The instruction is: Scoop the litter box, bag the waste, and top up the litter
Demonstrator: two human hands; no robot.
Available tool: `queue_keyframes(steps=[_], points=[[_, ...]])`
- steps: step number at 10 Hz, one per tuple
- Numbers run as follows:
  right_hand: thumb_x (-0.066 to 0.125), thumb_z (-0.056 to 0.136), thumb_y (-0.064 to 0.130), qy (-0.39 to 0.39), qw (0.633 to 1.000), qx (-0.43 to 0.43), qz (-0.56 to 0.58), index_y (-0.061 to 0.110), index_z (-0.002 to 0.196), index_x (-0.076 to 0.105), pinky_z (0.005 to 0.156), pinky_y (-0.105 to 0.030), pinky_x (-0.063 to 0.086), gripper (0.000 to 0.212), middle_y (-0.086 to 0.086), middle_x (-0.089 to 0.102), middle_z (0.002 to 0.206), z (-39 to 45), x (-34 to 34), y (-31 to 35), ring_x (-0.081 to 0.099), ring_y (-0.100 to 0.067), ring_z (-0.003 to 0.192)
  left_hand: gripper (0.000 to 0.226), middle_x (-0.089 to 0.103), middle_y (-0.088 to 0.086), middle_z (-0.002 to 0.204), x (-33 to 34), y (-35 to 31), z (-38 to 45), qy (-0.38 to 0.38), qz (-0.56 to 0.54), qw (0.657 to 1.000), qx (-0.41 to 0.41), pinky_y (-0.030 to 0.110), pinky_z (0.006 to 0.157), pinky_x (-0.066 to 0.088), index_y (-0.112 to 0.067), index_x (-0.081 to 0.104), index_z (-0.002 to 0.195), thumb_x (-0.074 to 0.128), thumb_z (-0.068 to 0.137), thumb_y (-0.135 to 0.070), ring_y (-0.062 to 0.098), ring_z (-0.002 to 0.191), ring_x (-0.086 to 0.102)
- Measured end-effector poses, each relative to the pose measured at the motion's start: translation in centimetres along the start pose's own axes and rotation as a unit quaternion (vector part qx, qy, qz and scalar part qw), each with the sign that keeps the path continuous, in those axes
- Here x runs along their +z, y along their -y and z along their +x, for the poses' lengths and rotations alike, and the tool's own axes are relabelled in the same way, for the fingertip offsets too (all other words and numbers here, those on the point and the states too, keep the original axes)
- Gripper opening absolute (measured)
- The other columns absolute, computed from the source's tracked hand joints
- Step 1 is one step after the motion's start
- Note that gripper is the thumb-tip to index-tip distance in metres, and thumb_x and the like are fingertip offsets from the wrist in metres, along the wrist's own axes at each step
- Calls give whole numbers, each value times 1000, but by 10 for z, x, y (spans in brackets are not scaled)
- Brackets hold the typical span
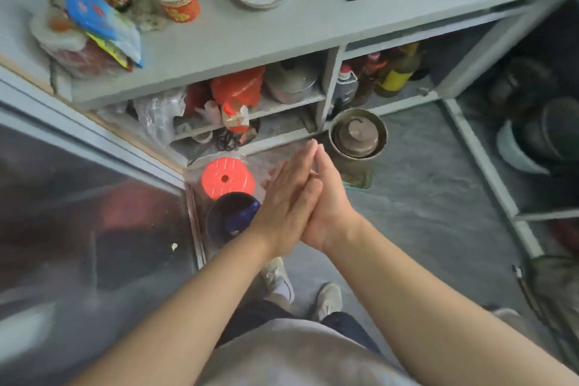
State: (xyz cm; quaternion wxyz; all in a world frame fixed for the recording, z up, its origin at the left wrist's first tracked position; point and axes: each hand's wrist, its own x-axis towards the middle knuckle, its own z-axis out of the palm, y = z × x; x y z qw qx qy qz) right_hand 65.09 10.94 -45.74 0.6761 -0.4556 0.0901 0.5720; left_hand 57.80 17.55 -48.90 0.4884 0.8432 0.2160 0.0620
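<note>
Left hand (pixel 286 207) and right hand (pixel 326 207) are pressed palm to palm, fingers straight, grasping nothing. No litter box, scoop or bag is identifiable; their direction cannot be judged. Orange disc (pixel 228 178) lies just left, nearer the left hand.

Person viewed from above. Torso covered by a light grey, plain fabric top (pixel 291 354), no print or markings visible. Both forearms bare to the frame edge; no sleeves, watch, bracelets or rings seen on the left hand (pixel 286 211) or the right hand (pixel 327 204). Legs in dark navy trousers (pixel 341 327). Feet in pale, off-white lace-up sneakers (pixel 327 298), visibly scuffed and soiled.
</note>
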Motion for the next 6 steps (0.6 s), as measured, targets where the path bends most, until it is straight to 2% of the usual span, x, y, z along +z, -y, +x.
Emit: queue_keyframes(steps=[1, 2, 3, 4, 5, 6], points=[[30, 94, 73, -70, 995, -51, -55, 16, 138, 57, 117, -44, 32, 77, -7, 62, 138, -48, -54, 14, 54, -24, 132, 71, 3, -13, 168, 43, -12, 0, 57, 92, 994, -30, 38, 126, -5, -39, 13, 159, 12, 94, -66, 2, 154, -5], [29, 95, 71, -135, 985, -103, 10, 27, 139, 57, 119, -47, 29, 68, 5, 57, 143, -104, -105, 13, 49, -12, 135, 81, 14, 1, 168, 90, -51, -2, 121, 50, 969, -210, 45, 127, 7, -24, 20, 160, 14, 94, -71, 21, 156, 10], [32, 103, 55, -189, 957, -205, -74, 27, 143, 53, 114, -19, 28, 53, 16, 57, 138, -157, -133, 1, 48, 11, 123, 61, 42, -13, 154, 135, -122, -27, 205, -243, 903, -289, 42, 119, 25, -32, 41, 149, 18, 102, -65, 15, 144, 40], [26, 110, 35, -288, 917, -251, -112, 3, 145, 43, 98, -15, 28, 51, -11, 49, 147, -193, -151, -23, 43, -15, 135, 46, 65, -13, 83, 176, -180, -61, 262, -440, 812, -279, 28, 79, 52, -29, 58, 87, 28, 104, -60, 4, 77, 64], [30, 102, 55, -395, 861, -303, -104, 13, 145, 49, 120, -35, 27, 63, -4, 48, 152, -224, -163, -46, 38, -14, 143, 59, 67, -3, 125, 188, -213, -102, 347, -488, 758, -260, 26, 108, 45, -12, 63, 120, 30, 104, -58, 4, 121, 56], [33, 102, 60, -351, 864, -327, 155, 29, 134, 59, 117, -35, 37, 51, 11, 59, 141, -256, -180, -81, 55, -2, 126, 46, 62, -21, 130, 192, -227, -149, 393, -368, 834, -120, 32, 121, 22, -32, 61, 128, 37, 101, -61, -2, 133, 45]])
